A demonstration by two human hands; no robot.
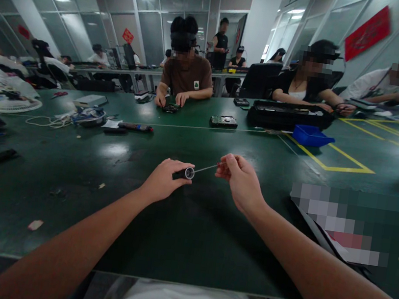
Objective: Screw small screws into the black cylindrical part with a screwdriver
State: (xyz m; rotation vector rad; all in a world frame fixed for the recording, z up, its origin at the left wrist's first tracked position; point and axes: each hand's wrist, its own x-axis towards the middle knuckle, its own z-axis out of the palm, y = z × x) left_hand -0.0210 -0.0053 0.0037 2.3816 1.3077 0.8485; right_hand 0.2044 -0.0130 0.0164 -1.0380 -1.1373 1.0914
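Note:
My left hand is closed around a short black cylinder with a silver-rimmed round end, much like a small flashlight. That end faces me and slightly right, above the green table. In my right hand is a screwdriver with a thin metal shaft; a bit of its red handle shows between the fingertips. The shaft slants down to the left, and its tip meets the cylinder's rim or opening; how far in it goes, I cannot tell.
Across the green table, a co-worker handles a circuit board. A hard drive, a blue bin and a long black case lie ahead. Cables and tools are left; a folder is right.

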